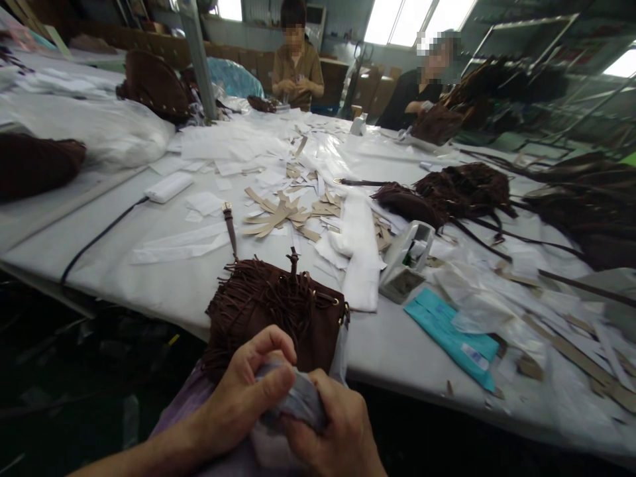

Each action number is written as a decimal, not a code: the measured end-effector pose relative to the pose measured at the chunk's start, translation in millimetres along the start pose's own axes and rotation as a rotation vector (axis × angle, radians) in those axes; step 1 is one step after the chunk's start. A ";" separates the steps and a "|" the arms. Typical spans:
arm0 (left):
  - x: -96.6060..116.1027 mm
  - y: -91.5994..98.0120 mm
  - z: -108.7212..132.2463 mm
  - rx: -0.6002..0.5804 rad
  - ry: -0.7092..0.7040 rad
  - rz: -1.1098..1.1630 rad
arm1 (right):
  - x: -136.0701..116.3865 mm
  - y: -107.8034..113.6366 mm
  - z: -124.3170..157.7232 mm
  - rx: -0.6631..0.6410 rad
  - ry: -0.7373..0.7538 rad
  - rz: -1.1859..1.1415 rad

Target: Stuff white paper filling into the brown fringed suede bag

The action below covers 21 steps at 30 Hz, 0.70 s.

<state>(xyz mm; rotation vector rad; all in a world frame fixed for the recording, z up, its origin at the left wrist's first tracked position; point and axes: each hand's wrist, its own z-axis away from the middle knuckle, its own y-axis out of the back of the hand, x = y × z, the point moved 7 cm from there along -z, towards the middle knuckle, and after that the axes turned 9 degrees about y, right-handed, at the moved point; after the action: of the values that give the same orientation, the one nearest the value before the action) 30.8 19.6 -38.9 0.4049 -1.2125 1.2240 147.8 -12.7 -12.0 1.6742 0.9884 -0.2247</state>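
Both my hands are closed around a crumpled grey-white wad [304,401], which looks like paper or thin plastic, low in front of me. My left hand [248,384] grips its left side with the thumb across the top. On its right side my right hand [335,424] is wrapped round it, fingers partly hidden. Just beyond them a dark brown fringed bag [318,324] lies at the table's near edge. Its buckled strap [229,228] reaches away across the table, and a tassel sticks up at its top.
A grey tape dispenser [405,265] and a turquoise packet [452,334] lie to the right. Beige strips [278,215] and white paper cover the middle. More fringed bags [462,189] are at right. Two people [298,66] work across the table; a metal post [199,66] rises at left.
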 end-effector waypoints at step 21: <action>176.6 34.2 -69.9 0.318 -0.569 0.218 | 119.4 62.2 -96.5 0.076 -0.290 -0.645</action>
<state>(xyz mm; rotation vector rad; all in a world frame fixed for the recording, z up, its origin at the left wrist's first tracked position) 11.0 173.9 75.2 0.9213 -1.5736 1.5568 234.7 128.1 -5.1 1.2916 1.2765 -0.9130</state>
